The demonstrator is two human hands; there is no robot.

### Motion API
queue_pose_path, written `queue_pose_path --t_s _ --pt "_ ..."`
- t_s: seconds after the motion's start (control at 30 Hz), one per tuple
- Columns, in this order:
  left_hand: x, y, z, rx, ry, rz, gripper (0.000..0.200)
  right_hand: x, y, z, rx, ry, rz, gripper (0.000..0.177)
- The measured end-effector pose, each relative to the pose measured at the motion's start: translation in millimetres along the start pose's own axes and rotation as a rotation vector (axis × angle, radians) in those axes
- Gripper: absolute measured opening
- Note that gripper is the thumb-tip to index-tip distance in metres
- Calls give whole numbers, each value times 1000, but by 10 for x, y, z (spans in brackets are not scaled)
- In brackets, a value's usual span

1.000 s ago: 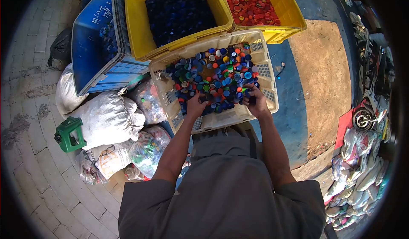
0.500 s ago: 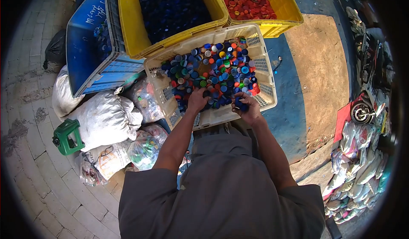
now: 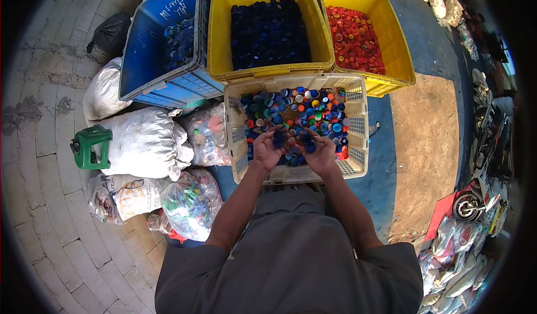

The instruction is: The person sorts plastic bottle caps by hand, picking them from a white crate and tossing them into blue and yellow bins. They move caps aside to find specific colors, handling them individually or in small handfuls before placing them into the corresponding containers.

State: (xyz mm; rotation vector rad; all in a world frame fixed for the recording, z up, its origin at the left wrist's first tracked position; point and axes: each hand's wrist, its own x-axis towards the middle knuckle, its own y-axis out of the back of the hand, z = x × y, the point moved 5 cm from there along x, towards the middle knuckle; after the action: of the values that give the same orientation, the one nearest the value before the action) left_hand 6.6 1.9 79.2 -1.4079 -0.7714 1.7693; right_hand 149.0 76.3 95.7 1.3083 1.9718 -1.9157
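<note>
The left hand (image 3: 267,148) and the right hand (image 3: 320,153) are raised side by side, palms up, over the near end of a cream basket (image 3: 302,173). Both hands are half curled, fingers cupped inward, and each cradles a few dark blue caps (image 3: 278,138). These are small round plastic bottle tops with a matt, almost navy tone (how many lie in each palm is too small to count). The two hands nearly touch at the fingertips, just above the heap beneath them.

That heap is a jumble of mixed caps (image 3: 313,110) that fills the basket's floor: mostly blue in several shades, with red, green, white, yellow and orange among them, some face up and some showing their hollow side. The basket's walls are slotted.

Touching the basket's far rim is a yellow crate (image 3: 268,71) loaded with a uniform mass of dark caps (image 3: 268,34), the same colour as those in the hands. Just to its right stands a second yellow crate (image 3: 400,62) full of red caps (image 3: 355,40). To the left a blue crate (image 3: 142,57) tilts against them, with blue caps inside.

On the paved ground to the left lie white sacks (image 3: 142,140), a green plastic object (image 3: 89,147), clear bags of sorted plastic (image 3: 193,202) and a black bag (image 3: 112,34).
</note>
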Motion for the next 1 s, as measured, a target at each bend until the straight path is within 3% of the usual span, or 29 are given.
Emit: queue_pose_path --t_s 0.1,0.23,0.43,0.53,0.67,0.7,0.77,0.83,0.9,1.0 --pt "-9 133 -15 -126 -38 74 39 211 39 104 -25 15 -19 52" --pt "-20 323 -62 -190 -87 170 37 269 87 251 -83 47 189 47" --pt "32 348 -102 -191 -81 247 37 256 99 334 -39 -41 159 35" --pt "197 129 28 -208 -55 295 42 373 57 165 -118 17 347 25" --pt "411 -1156 839 -281 -188 -122 65 402 -1372 -472 95 132 -124 16" --pt "311 -1530 1038 -255 -232 -130 70 458 -1602 -623 145 127 -274 16" --pt "250 -1802 1280 -140 -342 -161 76 544 -1787 -933 -31 298 -305 21" --pt "236 -1838 1439 32 -473 -201 78 548 -1624 -1102 -588 574 -212 43" --pt "379 -1306 1384 310 -514 49 61 588 -1289 -1211 -819 646 -27 47" --pt "571 165 990 686 -340 556 39 611 -233 -1182 -844 525 471 23"
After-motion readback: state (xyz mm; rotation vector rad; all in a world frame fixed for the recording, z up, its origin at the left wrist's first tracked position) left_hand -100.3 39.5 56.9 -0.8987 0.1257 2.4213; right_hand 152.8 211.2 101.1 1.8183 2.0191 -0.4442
